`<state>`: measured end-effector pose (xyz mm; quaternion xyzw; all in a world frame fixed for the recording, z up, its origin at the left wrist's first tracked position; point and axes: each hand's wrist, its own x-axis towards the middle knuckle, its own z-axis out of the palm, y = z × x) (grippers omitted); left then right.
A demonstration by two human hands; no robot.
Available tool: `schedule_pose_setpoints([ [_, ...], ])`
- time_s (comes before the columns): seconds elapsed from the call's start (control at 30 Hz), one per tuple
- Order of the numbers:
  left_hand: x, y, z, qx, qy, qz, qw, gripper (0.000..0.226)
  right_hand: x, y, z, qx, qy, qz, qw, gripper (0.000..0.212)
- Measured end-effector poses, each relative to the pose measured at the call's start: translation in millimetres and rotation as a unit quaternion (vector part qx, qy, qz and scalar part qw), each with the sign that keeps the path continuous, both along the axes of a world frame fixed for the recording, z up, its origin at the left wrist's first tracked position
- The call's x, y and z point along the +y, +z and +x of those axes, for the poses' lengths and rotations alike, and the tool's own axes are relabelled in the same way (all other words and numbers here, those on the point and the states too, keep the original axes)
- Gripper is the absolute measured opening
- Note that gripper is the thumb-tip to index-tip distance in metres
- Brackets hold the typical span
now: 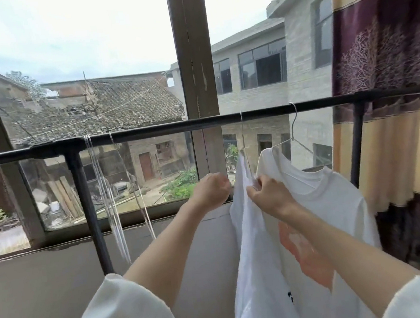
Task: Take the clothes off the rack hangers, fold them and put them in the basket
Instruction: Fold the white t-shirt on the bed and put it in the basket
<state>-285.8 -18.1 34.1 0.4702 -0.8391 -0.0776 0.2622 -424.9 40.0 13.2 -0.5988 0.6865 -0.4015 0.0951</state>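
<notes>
Clothes hang from wire hangers on the black rack rail, right of the window post. Bare wire hangers dangle at the rail's left. Left hand is raised beside the nearer white garment, fingers curled; whether they grip its edge, I cannot tell. Right hand pinches that garment near its top with curled fingers. It hangs long axis vertical. Just right, a white T-shirt with an orange print hangs collar up, before the curtain.

Left of my hands the black metal rack rail is bare up to the empty wire hangers; two white T-shirts crowd the right.
</notes>
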Motion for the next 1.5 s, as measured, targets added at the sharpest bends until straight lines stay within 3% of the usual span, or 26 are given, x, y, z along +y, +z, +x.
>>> schedule_pose_setpoints([
  [0.07,4.0,5.8,-27.4,0.044,-0.038,0.013,0.998,0.019,7.6,3.2,-13.2,0.031,-0.003,0.01,0.999,0.03],
  [0.17,2.9,11.8,-66.3,0.111,-0.077,0.084,0.987,0.041,20.9,9.2,-32.0,0.073,-0.012,0.033,0.997,0.031],
  [0.23,1.2,10.3,-91.4,0.116,-0.106,0.123,0.98,0.044,29.5,10.9,-40.0,0.102,-0.025,0.043,0.994,0.026],
  [0.4,-6.5,-1.7,-116.7,0.177,-0.077,0.122,0.974,0.04,49.3,5.6,-47.0,0.221,-0.076,0.001,0.972,0.04],
  [0.47,-8.6,-5.2,-119.9,0.168,-0.062,0.105,0.978,0.043,57.2,-1.0,-48.1,0.282,-0.097,-0.042,0.954,0.043],
  [0.6,-7.3,-2.2,-125.2,0.121,-0.047,0.064,0.989,0.032,59.1,-14.0,-51.9,0.367,-0.162,-0.219,0.889,0.045],
  [0.73,-16.1,-5.5,-129.4,0.134,0.002,0.071,0.989,0.03,66.2,-40.6,-50.1,0.442,-0.101,-0.325,0.83,0.036],
  [0.87,-18.4,-5.3,-130.2,0.201,-0.017,0.13,0.971,0.042,71.9,-67.8,-61.9,0.441,-0.038,-0.376,0.814,0.028],
  [1.03,-5.5,10.4,-122.3,0.281,-0.087,0.191,0.936,0.045,71.3,-110.5,-92.5,0.502,0.051,-0.307,0.807,0.02],
  [1.13,8.1,32.1,-114.5,0.313,-0.17,0.215,0.909,0.054,62.1,-122.7,-100.4,0.438,0.007,-0.24,0.866,0.017],
  [1.2,9.5,30.6,-106.1,0.377,-0.187,0.22,0.88,0.065,54.3,-117.3,-88.9,0.326,-0.044,-0.21,0.921,0.016],
  [1.27,4.9,13.0,-100.0,0.423,-0.143,0.197,0.872,0.057,48.3,-106.6,-74.8,0.192,-0.09,-0.201,0.956,0.025],
  [1.33,-5.6,-12.8,-96.0,0.404,-0.076,0.176,0.895,0.033,46.4,-92.9,-67.8,0.073,-0.084,-0.194,0.975,0.027],
  [1.37,-11.3,-25.7,-95.2,0.372,-0.05,0.19,0.907,0.032,47.6,-86.6,-66.9,0.033,-0.07,-0.198,0.977,0.024],
  [1.5,-26.7,-56.8,-102.6,0.326,-0.07,0.275,0.902,0.062,56.7,-64.8,-72.0,0.001,-0.056,-0.258,0.964,0.019],
])
